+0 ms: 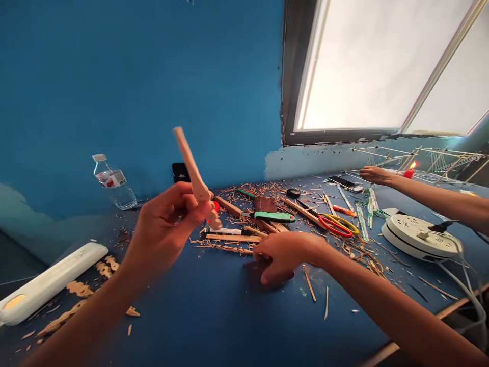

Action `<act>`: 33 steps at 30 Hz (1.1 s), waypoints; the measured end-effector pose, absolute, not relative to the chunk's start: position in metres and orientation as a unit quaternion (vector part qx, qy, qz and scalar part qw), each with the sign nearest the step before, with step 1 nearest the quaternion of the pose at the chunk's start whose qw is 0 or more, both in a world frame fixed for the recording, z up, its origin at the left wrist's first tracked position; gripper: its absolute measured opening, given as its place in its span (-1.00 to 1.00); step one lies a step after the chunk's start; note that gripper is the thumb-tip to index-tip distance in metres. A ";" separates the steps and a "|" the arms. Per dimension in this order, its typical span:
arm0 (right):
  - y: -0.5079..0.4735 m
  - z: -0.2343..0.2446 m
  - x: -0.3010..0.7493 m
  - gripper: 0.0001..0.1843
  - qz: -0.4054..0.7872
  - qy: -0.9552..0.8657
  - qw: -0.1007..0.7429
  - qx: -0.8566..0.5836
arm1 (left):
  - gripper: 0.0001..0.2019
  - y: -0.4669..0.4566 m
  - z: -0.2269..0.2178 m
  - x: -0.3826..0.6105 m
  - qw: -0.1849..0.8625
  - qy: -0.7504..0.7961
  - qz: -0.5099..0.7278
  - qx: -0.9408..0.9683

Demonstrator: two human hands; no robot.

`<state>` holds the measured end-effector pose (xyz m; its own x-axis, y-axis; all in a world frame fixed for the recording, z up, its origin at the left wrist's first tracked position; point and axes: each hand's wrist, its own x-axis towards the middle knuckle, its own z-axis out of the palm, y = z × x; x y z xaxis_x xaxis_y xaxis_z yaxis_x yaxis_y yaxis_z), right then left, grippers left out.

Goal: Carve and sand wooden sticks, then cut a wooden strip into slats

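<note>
My left hand (168, 219) is raised above the table, its thumb and fingers closed round a carved wooden stick (193, 165). The stick tilts upward, with a plain straight upper end and a knobbly, notched lower end. Low over the tabletop, my right hand (286, 255) has bent fingers, with the thumb apart from them. Beneath it shows a dark brown patch (250, 270); whether this is a sheet or partly shadow I cannot tell. Just beyond the right hand lie a green-and-black utility knife (274, 217), a brown sheet (265, 204) and wooden strips (233, 237).
Wood shavings (244, 191) litter the table. Scissors (336, 225) and a round power strip (422, 237) with cables lie right. Another person's hand (376, 175) touches a thin stick frame (385, 150) near a lit red candle (409, 172). A bottle (114, 183) and white bar (55, 280) stand left.
</note>
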<state>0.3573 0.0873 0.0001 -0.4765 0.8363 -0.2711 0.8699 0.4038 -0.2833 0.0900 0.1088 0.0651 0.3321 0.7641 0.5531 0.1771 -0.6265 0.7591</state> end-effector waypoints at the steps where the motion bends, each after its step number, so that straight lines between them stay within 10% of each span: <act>1: 0.076 -0.008 0.354 -0.46 -0.179 0.839 0.027 0.514 | -0.83 0.107 0.061 0.091 0.332 0.313 0.474 0.753; 11: 0.037 -0.030 0.359 -0.87 -0.174 0.823 -0.247 0.481 | -0.69 0.055 0.020 0.065 0.552 0.337 0.332 0.687; 19: 0.017 -0.025 0.315 -0.81 -0.124 0.724 -0.473 0.487 | -0.49 0.011 -0.004 0.072 0.595 0.414 0.321 0.610; 33: -0.019 -0.069 0.285 -0.61 -0.011 0.806 -0.328 0.492 | -0.13 -0.028 -0.081 0.070 0.725 0.468 0.322 0.391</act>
